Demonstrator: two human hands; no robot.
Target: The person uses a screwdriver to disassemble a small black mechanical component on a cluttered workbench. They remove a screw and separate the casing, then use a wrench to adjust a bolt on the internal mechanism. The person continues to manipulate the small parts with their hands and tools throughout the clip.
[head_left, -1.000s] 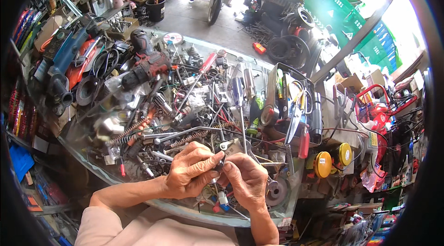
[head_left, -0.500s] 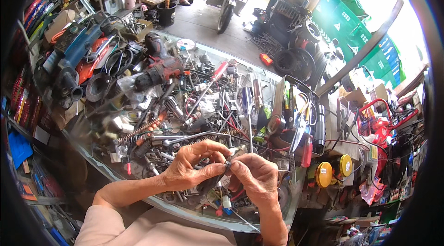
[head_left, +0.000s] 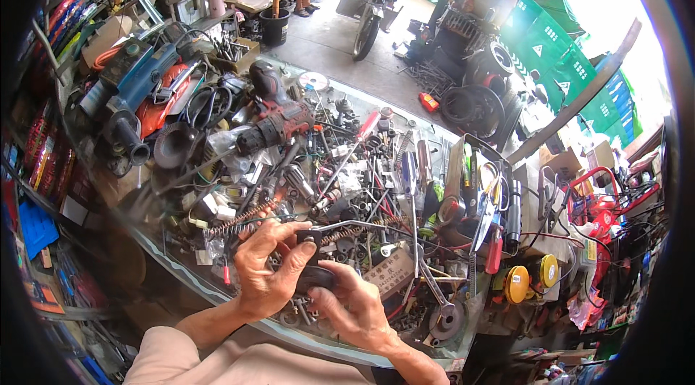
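At lower centre of the frame, the left hand [head_left: 269, 269] and right hand [head_left: 355, 309] have drawn closer over the half second past, and both now grip a small dark part [head_left: 313, 278] between them where earlier the fingers picked at a thinner piece; the work seems to have passed from picking to handling. The part is black, rounded, mostly hidden by fingers, just above the cluttered table [head_left: 239, 316]. A red drill [head_left: 279, 124] lies upper left.
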